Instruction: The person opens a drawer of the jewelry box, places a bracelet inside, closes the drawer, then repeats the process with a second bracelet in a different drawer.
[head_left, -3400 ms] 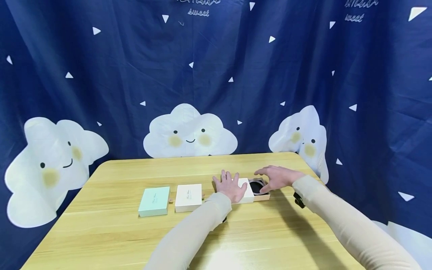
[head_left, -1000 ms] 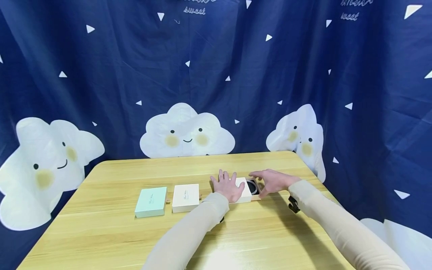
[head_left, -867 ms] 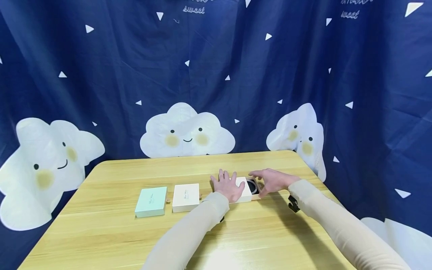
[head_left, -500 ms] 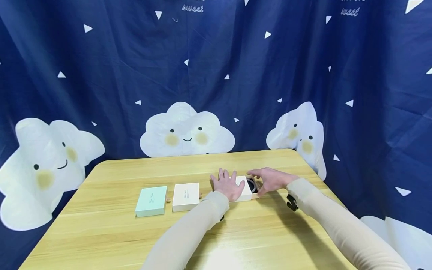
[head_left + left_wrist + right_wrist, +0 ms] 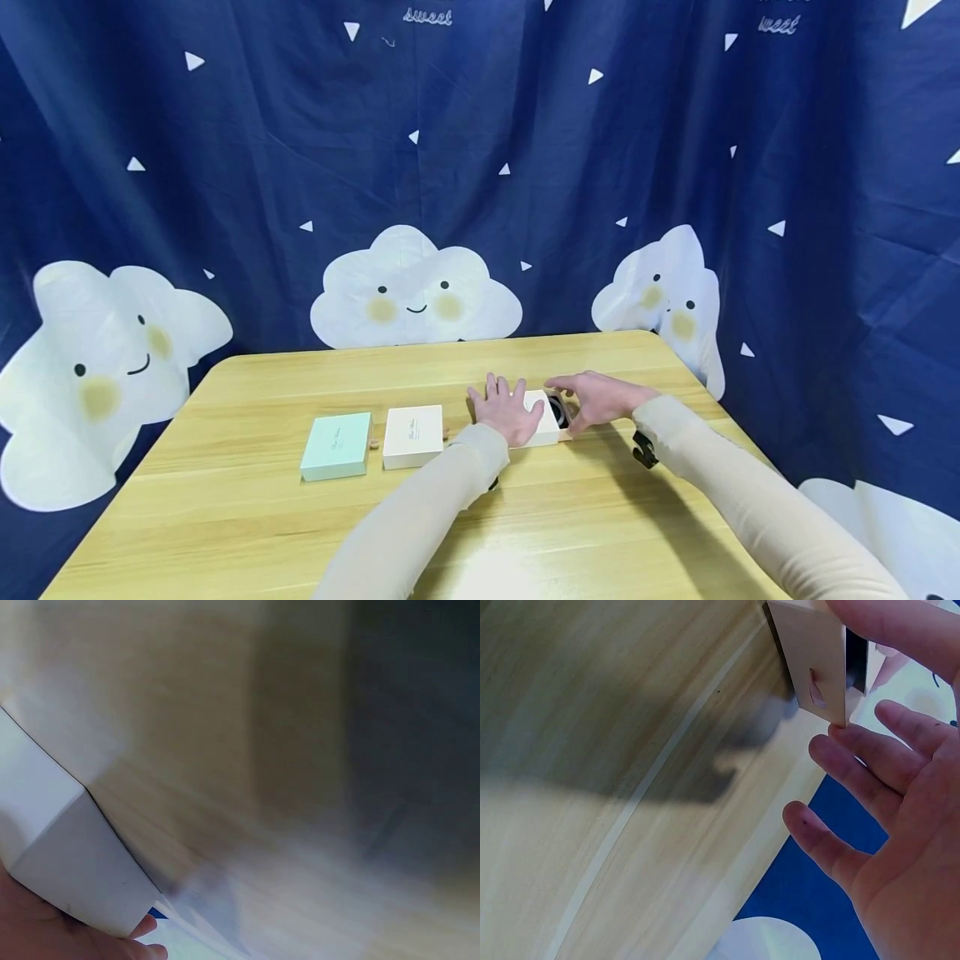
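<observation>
A white slide-out box (image 5: 546, 423) lies on the table, with its pinkish drawer (image 5: 810, 652) partly out on the right side. Inside the drawer, part of a grey ring-shaped thing shows against a dark lining (image 5: 556, 410). My left hand (image 5: 502, 413) rests on the box's white sleeve with fingers spread. At the drawer's outer end, my right hand (image 5: 598, 398) grips it across its width, thumb near one corner and a fingertip at the other. A slot with a small tab shows in the drawer's front in the right wrist view.
Left of my hands lie a second white box (image 5: 413, 437) and a mint green box (image 5: 337, 447), each with a small tab on its right side. The wooden table (image 5: 247, 517) ends at a dark blue curtain (image 5: 450, 167) printed with clouds.
The drawer has slid leftward into its sleeve, so less of the dark lining and ring shows. My right hand has moved left with it; my left hand stays on the sleeve.
</observation>
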The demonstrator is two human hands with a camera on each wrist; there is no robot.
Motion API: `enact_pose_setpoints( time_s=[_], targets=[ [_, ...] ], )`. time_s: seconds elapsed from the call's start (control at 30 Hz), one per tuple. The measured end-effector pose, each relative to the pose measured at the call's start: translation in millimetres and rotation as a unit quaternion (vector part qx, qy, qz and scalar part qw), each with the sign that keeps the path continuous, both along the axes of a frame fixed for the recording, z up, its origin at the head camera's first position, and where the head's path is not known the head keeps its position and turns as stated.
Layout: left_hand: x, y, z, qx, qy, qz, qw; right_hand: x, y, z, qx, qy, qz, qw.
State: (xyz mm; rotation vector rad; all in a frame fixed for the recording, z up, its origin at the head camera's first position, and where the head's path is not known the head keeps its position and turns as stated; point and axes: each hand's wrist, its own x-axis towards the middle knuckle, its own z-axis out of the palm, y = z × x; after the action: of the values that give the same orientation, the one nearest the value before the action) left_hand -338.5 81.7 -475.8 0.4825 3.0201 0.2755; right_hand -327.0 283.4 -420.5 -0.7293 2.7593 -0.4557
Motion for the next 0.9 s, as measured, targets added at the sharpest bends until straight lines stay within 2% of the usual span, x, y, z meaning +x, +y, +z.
enact_pose_setpoints(
  time_s=[0.43, 0.7, 0.9],
  targets=[
    [3.9, 1.5, 3.2, -0.001, 0.000, -0.002, 1.0000, 2.0, -3.0, -2.6, -0.011, 0.010, 0.003, 0.9999],
    [1.0, 2.1, 2.7, -0.004, 0.009, 0.002, 1.0000, -0.7, -6.3, 0.6, -0.012, 0.013, 0.017, 0.9997],
    [0.3, 2.4, 2.5, -0.007, 0.004, 0.000, 1.0000, 0.7, -8.8, 1.2, -0.009, 0.008, 0.010, 0.9999]
  ],
)
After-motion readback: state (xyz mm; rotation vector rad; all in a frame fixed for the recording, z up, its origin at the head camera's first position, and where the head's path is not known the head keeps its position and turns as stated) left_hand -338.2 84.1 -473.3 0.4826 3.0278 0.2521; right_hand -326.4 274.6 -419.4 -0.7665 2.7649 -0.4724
